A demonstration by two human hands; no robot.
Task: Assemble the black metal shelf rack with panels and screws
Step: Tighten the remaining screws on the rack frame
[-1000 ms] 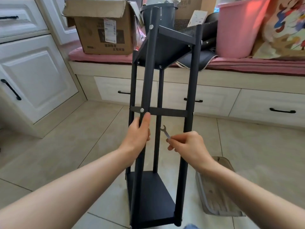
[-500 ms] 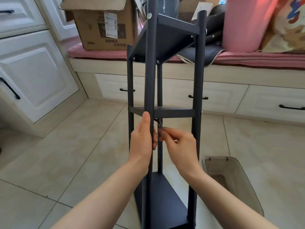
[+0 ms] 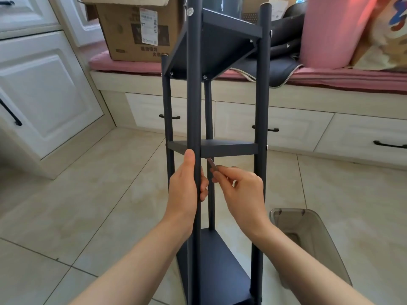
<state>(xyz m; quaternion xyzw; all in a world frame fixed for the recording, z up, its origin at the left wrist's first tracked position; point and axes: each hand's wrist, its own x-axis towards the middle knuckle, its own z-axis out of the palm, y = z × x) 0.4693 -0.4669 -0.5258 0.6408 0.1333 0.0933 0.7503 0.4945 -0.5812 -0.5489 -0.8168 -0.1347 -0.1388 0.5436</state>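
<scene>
A: Rack pos.?
B: Black shelf rack (image 3: 195, 102) is stood upright on the tiled floor (image 3: 88, 205), centre of frame, w/ three panels fitted: top, middle panel (image 3: 229, 148), bottom.

A: Hands?
B: Front post (image 3: 193, 119) is gripped by the left hand (image 3: 187, 188) just below the middle panel, thumb laid up along the post. A small wrench (image 3: 212, 164) is pinched in the right hand (image 3: 240, 188), fingers curled round it; its tip is hidden under the middle panel's edge, beside the post.

A: Around it?
B: Smoky plastic bin (image 3: 308, 241) is seen on the floor, lower right. Cardboard box (image 3: 136, 29) and pink bucket (image 3: 330, 31) are set on the cushioned bench, top of frame. White cabinet door (image 3: 44, 95) at left.
</scene>
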